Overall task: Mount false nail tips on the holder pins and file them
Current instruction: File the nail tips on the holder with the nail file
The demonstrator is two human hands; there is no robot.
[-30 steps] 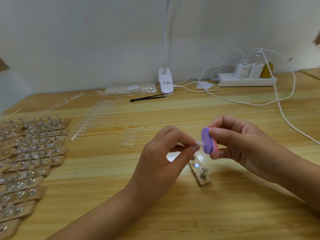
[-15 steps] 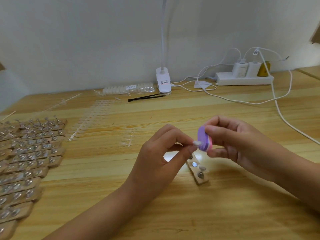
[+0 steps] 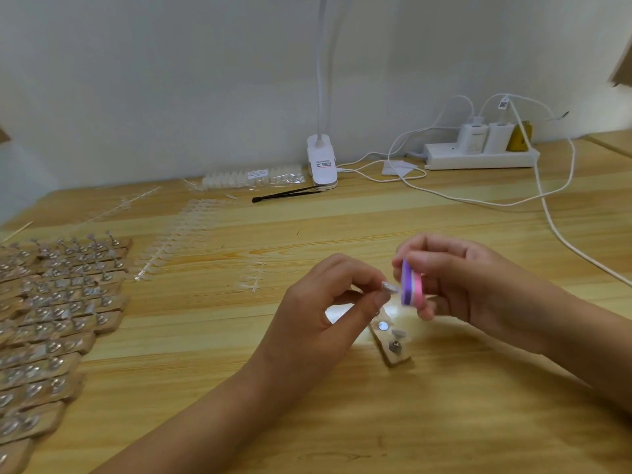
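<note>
The nail tip (image 3: pixel 389 288) is in the air just above the far end of the wooden holder (image 3: pixel 393 357). I have it pinched between the thumb and forefinger of my left hand (image 3: pixel 321 313). My right hand (image 3: pixel 458 278) grips the purple and pink file block (image 3: pixel 408 283) by its edges, fingers curled round it, just right of the tip. The tip's free edge meets the purple face or stops barely short of it; I cannot tell which. So I judge this one is at the filing step and not yet on a pin. The holder itself carries what looks like one small tip near its middle, with a bare round metal spot beyond it and a screw-like pin on my side, so it seems only partly filled. Well to the left of the holder, rows of finished holders (image 3: pixel 51 313) lie packed together, so a good batch looks done. Between them and the holder lie strips of clear tips (image 3: pixel 171 248), so plenty remains. Far behind the holder, by the wall, are a bag of tips (image 3: pixel 253 177), black tweezers (image 3: pixel 287 195), a lamp clip (image 3: pixel 321 164) and a power strip (image 3: pixel 478 157). A white cable (image 3: pixel 554 220) trails off to the holder's right, well apart. Nothing lies between my hands and the holder.
</note>
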